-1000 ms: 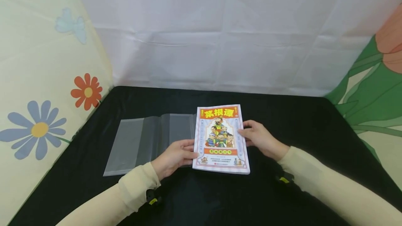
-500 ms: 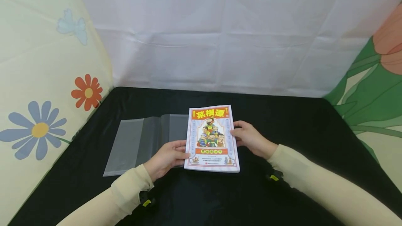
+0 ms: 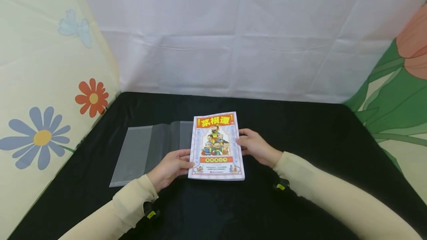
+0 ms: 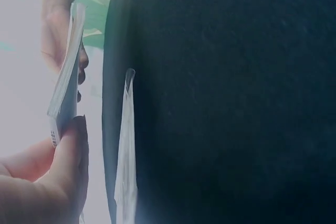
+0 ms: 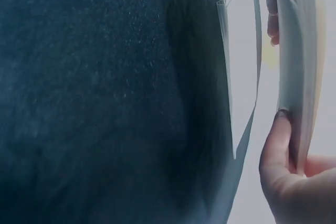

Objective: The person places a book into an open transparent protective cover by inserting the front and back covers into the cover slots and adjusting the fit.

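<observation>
A paperback book (image 3: 216, 146) with a colourful cartoon cover and yellow title faces up between both hands. My left hand (image 3: 170, 167) pinches its left edge near the lower corner, thumb on top. On the opposite edge, the right hand (image 3: 257, 146) grips it about halfway up. Both wrist views show the book (image 4: 67, 77) raised over the table, its page edges (image 5: 310, 66) visible. Beneath and to the left, a clear plastic book cover (image 3: 135, 151) lies spread on the black cloth; the book hides its right part in the head view.
Black cloth (image 3: 317, 151) covers the table. A white sheet (image 3: 233, 40) hangs behind its far edge. Flower-printed cloths stand at the left (image 3: 40, 66) and right (image 3: 397, 99) sides. Each wrist carries a small black device with a yellow mark (image 3: 281, 186).
Both hands have moved the book leftward, so it now overlaps more of the plastic cover. The cover has stayed in place, and the grip is the same.
</observation>
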### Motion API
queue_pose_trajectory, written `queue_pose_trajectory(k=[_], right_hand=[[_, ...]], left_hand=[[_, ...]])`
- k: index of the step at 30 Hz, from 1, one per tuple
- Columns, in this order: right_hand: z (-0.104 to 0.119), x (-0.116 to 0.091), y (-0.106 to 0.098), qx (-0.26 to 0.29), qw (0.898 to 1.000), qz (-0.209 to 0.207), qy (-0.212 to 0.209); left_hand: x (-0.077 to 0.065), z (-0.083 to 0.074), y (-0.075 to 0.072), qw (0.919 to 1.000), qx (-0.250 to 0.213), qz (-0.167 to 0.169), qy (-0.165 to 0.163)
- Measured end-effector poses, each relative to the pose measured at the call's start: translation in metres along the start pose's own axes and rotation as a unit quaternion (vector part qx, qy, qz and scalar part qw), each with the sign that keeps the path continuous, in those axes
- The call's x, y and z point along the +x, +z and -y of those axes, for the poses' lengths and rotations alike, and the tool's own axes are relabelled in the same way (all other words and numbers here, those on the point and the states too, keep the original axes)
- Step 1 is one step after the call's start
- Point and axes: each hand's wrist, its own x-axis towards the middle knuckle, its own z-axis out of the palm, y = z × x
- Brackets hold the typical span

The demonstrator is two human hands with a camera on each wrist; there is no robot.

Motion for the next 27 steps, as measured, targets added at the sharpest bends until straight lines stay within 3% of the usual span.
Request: queue_pose_trajectory(k=[15, 27], right_hand=[[-0.008, 0.029, 0.021, 0.009, 0.999, -0.034, 0.020], [-0.013, 0.041, 0.036, 0.009, 0.999, -0.018, 0.042]], left_hand=[[0.006, 0.001, -0.018, 0.9992, 0.002, -0.032, -0.023], [0.007, 0.005, -0.031, 0.9977, 0.008, -0.055, -0.040]])
